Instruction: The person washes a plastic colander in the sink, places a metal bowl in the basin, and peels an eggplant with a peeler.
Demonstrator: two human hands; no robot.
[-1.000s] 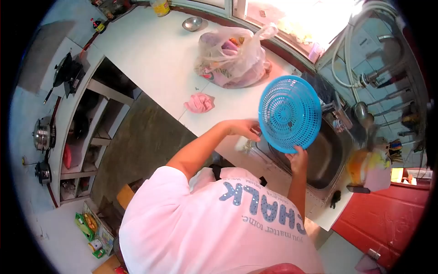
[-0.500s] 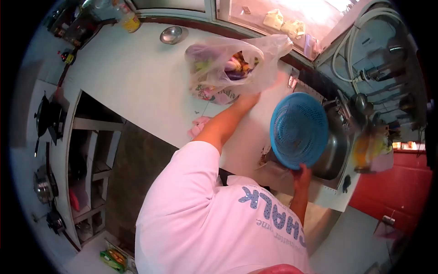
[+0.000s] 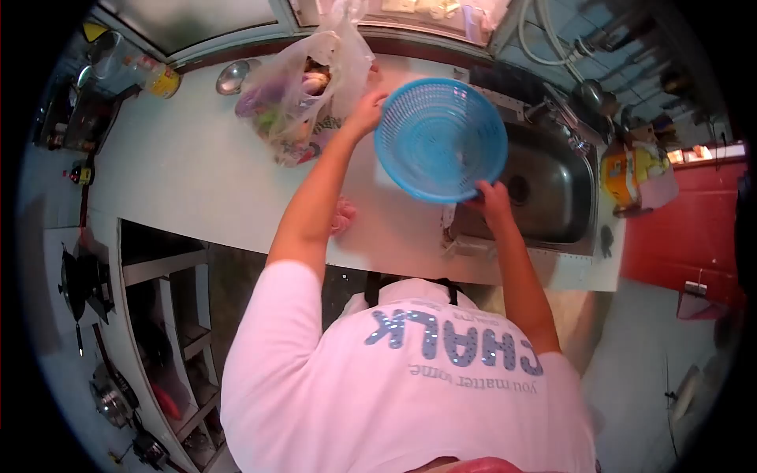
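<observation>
A round blue plastic colander (image 3: 441, 138) is held up tilted over the counter, beside the sink's left edge. My right hand (image 3: 493, 201) grips its near rim, fingers partly hidden behind it. At the left rim is my left hand (image 3: 367, 113), fingers closed against the edge. Just left of that hand stands a clear plastic bag (image 3: 288, 98) with purple and green vegetables showing through, its top crumpled upward. A pink cloth (image 3: 343, 217) lies on the counter near my left forearm.
The steel sink (image 3: 556, 185) with its faucet (image 3: 552, 110) is to the right. A metal bowl (image 3: 233, 77) and a bottle with a yellow label (image 3: 163, 81) stand at the back left. An orange-and-yellow package (image 3: 627, 177) sits right of the sink.
The colander has moved left, away from over the sink, with my right hand on it. My left hand has come from beside the bag to the colander's rim. The view has shifted.
</observation>
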